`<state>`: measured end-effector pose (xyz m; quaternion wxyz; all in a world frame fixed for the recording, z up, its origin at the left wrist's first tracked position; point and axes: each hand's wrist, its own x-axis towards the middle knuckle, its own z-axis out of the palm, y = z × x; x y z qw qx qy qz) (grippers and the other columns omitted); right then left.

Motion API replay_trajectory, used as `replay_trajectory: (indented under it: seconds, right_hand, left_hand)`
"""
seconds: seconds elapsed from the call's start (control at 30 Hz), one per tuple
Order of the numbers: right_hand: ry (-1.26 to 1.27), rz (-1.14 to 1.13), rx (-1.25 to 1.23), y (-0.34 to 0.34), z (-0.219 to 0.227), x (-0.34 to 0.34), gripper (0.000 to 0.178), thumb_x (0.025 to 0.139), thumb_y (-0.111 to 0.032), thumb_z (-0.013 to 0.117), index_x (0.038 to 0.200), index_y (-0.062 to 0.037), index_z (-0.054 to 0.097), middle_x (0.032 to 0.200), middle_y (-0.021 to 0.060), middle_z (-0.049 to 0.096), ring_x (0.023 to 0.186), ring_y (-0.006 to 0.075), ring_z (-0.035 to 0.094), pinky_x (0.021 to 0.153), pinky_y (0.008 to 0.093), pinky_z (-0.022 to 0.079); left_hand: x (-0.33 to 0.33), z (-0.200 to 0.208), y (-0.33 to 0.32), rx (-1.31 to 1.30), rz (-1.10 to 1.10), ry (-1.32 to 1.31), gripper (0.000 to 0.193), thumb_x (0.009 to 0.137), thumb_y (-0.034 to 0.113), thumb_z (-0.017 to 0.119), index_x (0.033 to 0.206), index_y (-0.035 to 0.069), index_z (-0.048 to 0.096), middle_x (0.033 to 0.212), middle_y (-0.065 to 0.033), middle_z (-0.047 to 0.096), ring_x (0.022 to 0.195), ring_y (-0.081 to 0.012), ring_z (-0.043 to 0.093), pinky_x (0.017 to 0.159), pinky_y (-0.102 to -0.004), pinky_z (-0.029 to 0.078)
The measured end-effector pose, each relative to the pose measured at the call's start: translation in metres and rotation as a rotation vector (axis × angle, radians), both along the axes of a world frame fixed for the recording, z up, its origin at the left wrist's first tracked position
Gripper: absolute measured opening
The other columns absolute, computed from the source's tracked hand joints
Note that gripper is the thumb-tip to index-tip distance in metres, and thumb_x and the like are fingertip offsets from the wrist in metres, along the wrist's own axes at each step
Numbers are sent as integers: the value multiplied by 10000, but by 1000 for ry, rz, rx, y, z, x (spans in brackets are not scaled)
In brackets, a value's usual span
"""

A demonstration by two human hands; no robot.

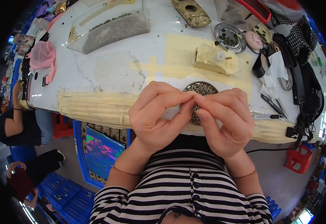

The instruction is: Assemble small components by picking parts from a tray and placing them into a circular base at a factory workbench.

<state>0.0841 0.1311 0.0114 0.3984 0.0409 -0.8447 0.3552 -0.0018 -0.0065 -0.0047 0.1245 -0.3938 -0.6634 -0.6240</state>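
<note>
My left hand (153, 115) and my right hand (228, 121) meet at the fingertips near the table's front edge. Thumb and forefinger of each are pinched together. Whatever lies between the fingertips is too small to make out. Under them stands a round dish (202, 82) holding many tiny grey pieces (204, 89), partly covered by my fingers. Just beyond it sits a block wrapped in cream tape (207, 59), with a small white cup (221, 56) and a thin stick on it. Farther back is a camouflage toy tank hull (198, 16) with a round hole on top.
A clear bin (144, 28) with grey pieces lies back left, near a pink mesh item (43, 55). A glass dish (241, 46) of green bits sits back right. Tweezers (280, 106), a cutter (267, 117) and black straps (297, 82) lie right. A blue crate (81, 160) stands below left.
</note>
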Motion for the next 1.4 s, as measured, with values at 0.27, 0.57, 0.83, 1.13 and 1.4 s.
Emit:
replay_trajectory:
  seconds: [0.27,0.57,0.83,1.13,1.4]
  right_hand:
    - [-70,-71,56,2,8,-2,165,710,-77,815,847,-62,723,768,15,675,670,174,581,646,297,407]
    - [-371,176,-638,5,12,6,81,910,-53,670,877,19,651,780,38,635,715,105,541,693,239,446]
    - [-467,386,-973,5,18,2,101,954,-71,638,928,26,630,807,8,630,750,51,551,689,189,442]
    - [-271,186,-662,-7,11,3,102,907,-9,671,999,31,690,874,65,692,787,90,628,711,226,500]
    - [-290,243,-745,-7,6,5,124,870,15,699,990,41,714,870,78,703,743,122,632,678,230,497]
  left_hand:
    - [4,1,1,-45,32,109,277,663,-82,784,918,8,729,803,-73,653,690,-203,613,584,-288,480]
    - [-2,2,-3,-19,-95,164,300,678,-92,775,958,4,732,841,-71,644,734,-186,597,614,-267,469]
    - [-6,2,-8,41,-229,-36,205,754,-53,751,950,0,719,862,-67,634,768,-191,588,663,-286,460]
    - [-4,3,-4,95,-116,-97,256,724,-97,763,954,13,739,845,-75,659,742,-169,615,632,-264,484]
    - [-6,2,-5,62,-99,36,284,714,-83,780,982,3,739,840,-63,650,739,-181,613,622,-275,487]
